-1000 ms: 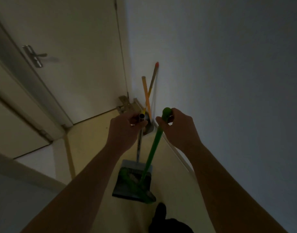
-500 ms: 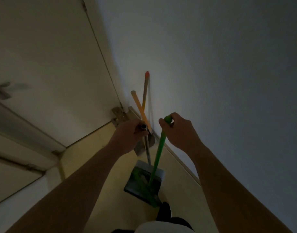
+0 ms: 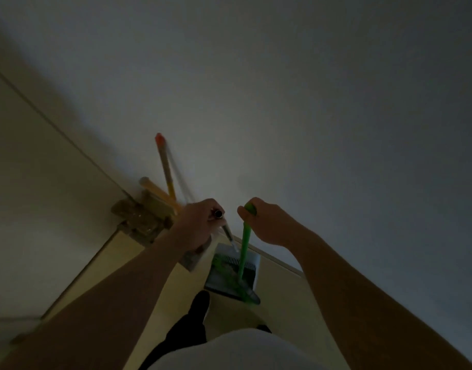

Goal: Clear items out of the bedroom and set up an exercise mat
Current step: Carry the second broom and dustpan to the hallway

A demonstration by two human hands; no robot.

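Gripping the green broom [image 3: 246, 247] at its top end with the right hand [image 3: 266, 222], fingers curled tight round the handle. Running down and slightly leftward from that grip, long axis near upright, bristle end resting in the dustpan [image 3: 230, 273] on the floor below. Clamping the dustpan's metal pole [image 3: 224, 225] in the left hand [image 3: 200, 225], fist wrapped round the top, pole slanting down and rightward to the pan. Standing just beside each other, both grips, each nearer its own stick; both tools hanging below the hands, close to the wall [image 3: 309, 129]. Leaning in the corner beyond the left grip: two orange sticks [image 3: 165, 169], crossed, apart from the hands.

Compared with a second ago: swinging the view rightward, door handle gone from sight, wall filling most of the frame. Carrying pan and broom closer to the skirting, nearer the corner sticks. Likely parking both there, judging by the heading.
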